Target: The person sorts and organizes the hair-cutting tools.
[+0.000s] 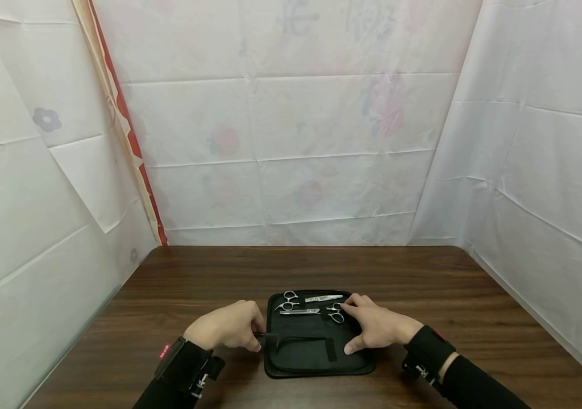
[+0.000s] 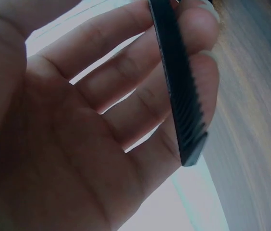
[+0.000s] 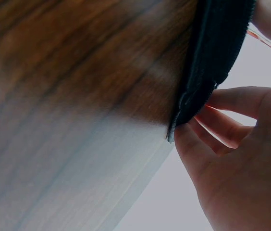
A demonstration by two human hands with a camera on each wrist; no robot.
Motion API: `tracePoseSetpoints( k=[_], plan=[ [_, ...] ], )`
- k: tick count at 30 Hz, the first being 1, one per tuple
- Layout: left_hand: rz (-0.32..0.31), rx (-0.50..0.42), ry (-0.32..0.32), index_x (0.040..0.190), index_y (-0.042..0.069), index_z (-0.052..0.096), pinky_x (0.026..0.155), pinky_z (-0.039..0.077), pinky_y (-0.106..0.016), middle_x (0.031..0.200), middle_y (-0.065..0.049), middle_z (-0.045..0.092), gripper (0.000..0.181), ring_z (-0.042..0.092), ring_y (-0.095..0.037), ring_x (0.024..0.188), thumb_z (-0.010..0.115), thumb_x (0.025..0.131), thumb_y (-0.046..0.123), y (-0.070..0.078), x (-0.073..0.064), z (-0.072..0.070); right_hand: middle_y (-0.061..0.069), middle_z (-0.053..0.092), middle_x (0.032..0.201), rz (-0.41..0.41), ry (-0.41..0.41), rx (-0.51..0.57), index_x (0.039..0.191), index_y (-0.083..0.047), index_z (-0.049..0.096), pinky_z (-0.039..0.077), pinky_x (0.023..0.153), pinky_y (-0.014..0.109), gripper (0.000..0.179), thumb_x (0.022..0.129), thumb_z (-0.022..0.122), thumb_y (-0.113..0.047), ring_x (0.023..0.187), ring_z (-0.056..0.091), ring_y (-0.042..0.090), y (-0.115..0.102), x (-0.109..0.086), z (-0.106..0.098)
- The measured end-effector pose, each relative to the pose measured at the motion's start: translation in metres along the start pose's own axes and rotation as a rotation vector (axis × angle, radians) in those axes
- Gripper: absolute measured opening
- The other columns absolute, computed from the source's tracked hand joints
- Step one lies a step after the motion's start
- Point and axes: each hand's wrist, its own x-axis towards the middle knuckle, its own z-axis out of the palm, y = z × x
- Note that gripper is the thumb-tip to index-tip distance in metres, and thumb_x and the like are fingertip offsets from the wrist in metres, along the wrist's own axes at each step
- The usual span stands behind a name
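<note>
A flat black zip case (image 1: 301, 363) lies spread on the table. Two pairs of silver scissors sit in its upper half: the upper scissors (image 1: 321, 298) with handles to the left, the lower scissors (image 1: 301, 312) with handles to the right. My left hand (image 1: 229, 328) is at the case's left edge, pinching a thin black comb (image 2: 176, 77) whose far end reaches over the case. Fine teeth line one side of the comb in the left wrist view. My right hand (image 1: 380, 326) rests on the case's right side, thumb and fingers spread and touching its edge.
The dark wooden table (image 1: 209, 278) extends around the case. White sheets with faint prints hang behind it and on both sides, as the back sheet (image 1: 291, 187) shows. A black strap (image 1: 330, 349) crosses the case's lower half.
</note>
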Motion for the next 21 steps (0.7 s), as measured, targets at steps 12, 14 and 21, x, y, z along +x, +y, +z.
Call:
tracePoseSetpoints(
  k=[12,14,21],
  plan=[
    [-0.082,-0.008,-0.011,0.084,0.013,0.077,0.066,0.049,-0.036,0.084,0.003,0.064,0.019,0.056,-0.016,0.074,0.090,0.071,0.006,-0.0003,-0.0002,-0.0010,0.006,0.041,0.142,0.007,-0.009,-0.004,0.153,0.001,0.042,0.045,0.101,0.048,0.095,0.084,0.080,-0.052,0.131,0.040,0.027,-0.0010,0.0007,-0.0011],
    [-0.086,-0.007,-0.017,0.083,0.014,0.077,0.066,0.050,-0.037,0.084,0.003,0.064,0.018,0.056,-0.016,0.074,0.090,0.072,0.007,0.0006,0.0000,-0.0004,0.006,0.041,0.142,0.013,-0.010,-0.001,0.153,0.001,0.041,0.045,0.101,0.048,0.095,0.084,0.080,-0.051,0.131,0.040,0.027,-0.0010,-0.0004,-0.0015],
    [-0.102,-0.006,-0.036,0.083,0.016,0.077,0.069,0.053,-0.038,0.084,0.006,0.064,0.016,0.058,-0.014,0.075,0.089,0.074,0.011,0.0012,-0.0001,0.0004,0.004,0.041,0.142,0.024,-0.022,0.005,0.154,-0.001,0.041,0.045,0.100,0.047,0.095,0.084,0.080,-0.052,0.130,0.040,0.026,-0.0003,-0.0019,-0.0017]
  ],
)
